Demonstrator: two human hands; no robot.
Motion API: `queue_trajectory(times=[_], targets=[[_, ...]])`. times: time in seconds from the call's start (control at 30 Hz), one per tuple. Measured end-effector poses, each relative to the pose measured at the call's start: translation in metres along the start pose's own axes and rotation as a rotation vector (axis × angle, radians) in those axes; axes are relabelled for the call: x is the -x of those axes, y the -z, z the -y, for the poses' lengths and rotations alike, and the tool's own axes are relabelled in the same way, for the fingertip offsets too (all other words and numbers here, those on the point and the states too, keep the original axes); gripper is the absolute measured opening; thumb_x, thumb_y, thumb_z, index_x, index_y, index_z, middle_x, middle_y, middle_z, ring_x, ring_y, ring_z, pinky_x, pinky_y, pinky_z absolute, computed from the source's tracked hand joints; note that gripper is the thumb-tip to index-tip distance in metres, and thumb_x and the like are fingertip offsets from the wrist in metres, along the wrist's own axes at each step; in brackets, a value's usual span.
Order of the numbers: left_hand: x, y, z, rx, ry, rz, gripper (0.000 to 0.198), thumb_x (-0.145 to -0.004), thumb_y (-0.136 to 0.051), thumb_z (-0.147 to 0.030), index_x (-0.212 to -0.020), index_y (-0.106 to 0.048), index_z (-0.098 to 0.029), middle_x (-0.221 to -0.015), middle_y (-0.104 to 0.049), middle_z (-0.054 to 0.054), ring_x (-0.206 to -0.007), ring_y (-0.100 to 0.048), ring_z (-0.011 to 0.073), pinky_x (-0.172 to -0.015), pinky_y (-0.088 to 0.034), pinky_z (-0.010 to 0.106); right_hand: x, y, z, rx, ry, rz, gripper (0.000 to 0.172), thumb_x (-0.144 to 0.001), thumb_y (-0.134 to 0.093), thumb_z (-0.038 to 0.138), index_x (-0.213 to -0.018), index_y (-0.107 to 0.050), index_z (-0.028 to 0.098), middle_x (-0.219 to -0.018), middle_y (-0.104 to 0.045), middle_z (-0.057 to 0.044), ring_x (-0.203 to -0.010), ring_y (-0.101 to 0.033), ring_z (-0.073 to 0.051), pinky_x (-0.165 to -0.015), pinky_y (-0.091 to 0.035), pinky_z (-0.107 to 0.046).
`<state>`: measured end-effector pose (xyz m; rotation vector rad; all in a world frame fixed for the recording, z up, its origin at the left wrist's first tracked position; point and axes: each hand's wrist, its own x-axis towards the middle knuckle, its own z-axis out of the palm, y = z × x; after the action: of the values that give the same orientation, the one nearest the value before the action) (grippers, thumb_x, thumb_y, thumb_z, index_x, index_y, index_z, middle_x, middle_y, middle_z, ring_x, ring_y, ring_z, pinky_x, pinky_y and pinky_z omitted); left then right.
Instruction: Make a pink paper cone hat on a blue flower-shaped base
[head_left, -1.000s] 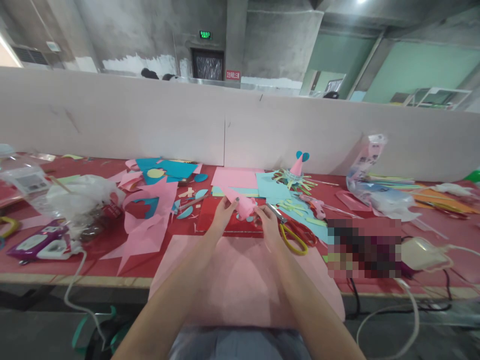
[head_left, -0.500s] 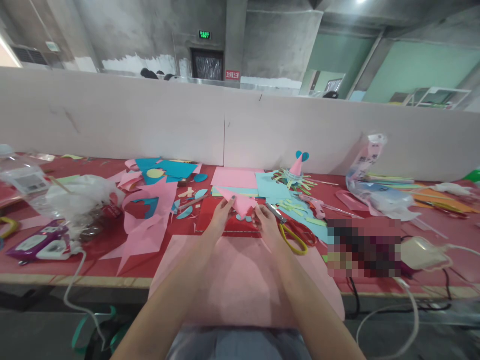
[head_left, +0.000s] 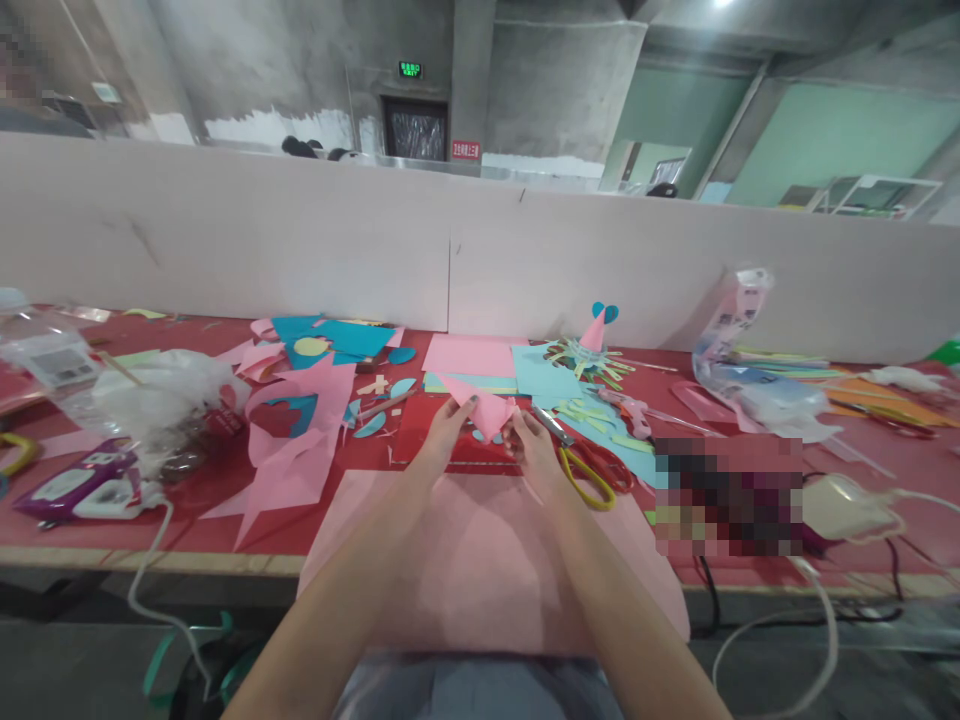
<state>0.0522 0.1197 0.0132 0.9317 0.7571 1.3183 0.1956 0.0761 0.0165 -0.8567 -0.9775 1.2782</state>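
Observation:
Between my hands is a piece of pink paper (head_left: pixel 489 412), folded or curled to a point at its upper left. The fingers of my left hand (head_left: pixel 450 424) are closed on its left side. My right hand (head_left: pixel 528 436) pinches its right edge. Both hands are over a red board (head_left: pixel 420 430) with small blue pieces on it, partly hidden by the paper. Scissors with red and yellow handles (head_left: pixel 589 478) lie just right of my right hand. Behind stands a pink paper cone with blue round pieces (head_left: pixel 592 332) on a fringed green base.
Pink paper scraps (head_left: pixel 289 470), blue paper (head_left: pixel 360 341) and a plastic bag (head_left: pixel 169 400) lie left. A purple device (head_left: pixel 79 485) with a white cord sits near the left front edge. On the right are plastic packaging (head_left: pixel 772 395) and a glue gun (head_left: pixel 634 412). A white partition (head_left: pixel 300 240) stands behind.
The pink paper has shifted and tilted slightly between my fingers, and both hands have moved a little. Part of a person now shows beyond the partition at the upper left.

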Motion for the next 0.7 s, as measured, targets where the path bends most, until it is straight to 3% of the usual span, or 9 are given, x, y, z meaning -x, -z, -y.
queue_trajectory(times=[0.3, 0.7], targets=[[-0.0025, 0.0017, 0.0022, -0.049, -0.025, -0.027, 0.048, -0.06, -0.074, -0.044, -0.094, -0.061, -0.014, -0.099, -0.067, 0.011, -0.09, -0.063, 0.0225, -0.077, -0.052, 0.034, 0.0008, -0.0012, 0.0019, -0.012, -0.043, -0.041, 0.041, -0.067, -0.065, 0.058, -0.061, -0.053, 0.019, -0.055, -0.053, 0.002, -0.046, -0.043, -0.009, -0.042, -0.032, -0.023], [0.0015, -0.002, -0.0028, -0.106, -0.056, -0.059, 0.045, -0.063, -0.071, -0.042, -0.096, -0.06, -0.013, -0.102, -0.066, 0.011, -0.089, -0.063, 0.0226, -0.077, -0.052, 0.035, 0.0015, -0.0027, 0.0075, -0.02, -0.006, -0.079, 0.029, -0.064, -0.07, 0.042, -0.064, -0.051, 0.02, -0.051, -0.051, 0.006, -0.041, -0.041, -0.007, -0.039, -0.028, -0.02]])
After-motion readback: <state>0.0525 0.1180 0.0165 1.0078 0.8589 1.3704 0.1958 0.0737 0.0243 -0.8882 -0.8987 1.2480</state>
